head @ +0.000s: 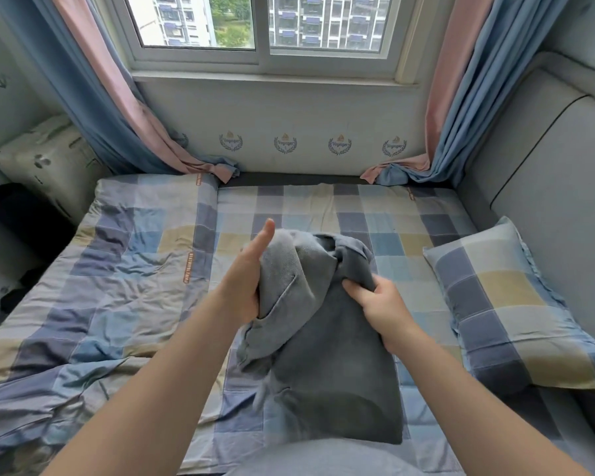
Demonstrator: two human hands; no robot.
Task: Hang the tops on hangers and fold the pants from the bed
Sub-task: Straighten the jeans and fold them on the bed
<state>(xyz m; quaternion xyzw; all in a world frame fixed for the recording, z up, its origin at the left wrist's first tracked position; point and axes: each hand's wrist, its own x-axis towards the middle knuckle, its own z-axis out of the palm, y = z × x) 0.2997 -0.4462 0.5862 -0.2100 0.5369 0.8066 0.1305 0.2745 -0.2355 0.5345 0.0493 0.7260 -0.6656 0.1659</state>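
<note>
Grey garment point(323, 338), perhaps pants, laid mid-bed point(323, 207) with its far end lifted, fabric clenched in the right hand point(385, 307), left hand point(244, 286) pressed to its side, fingers hidden, hold not discernible, "Voyager" crests point(339, 145) printed under the window.

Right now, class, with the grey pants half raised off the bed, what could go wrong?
The right hand grips only one bunch of the grey pants, so the raised part may sag. The left hand shows a straight thumb, fingers hidden behind the cloth; if its hold is loose, the hanging flap could slip. Laid on the rumpled quilt, the fold might crease.
</note>
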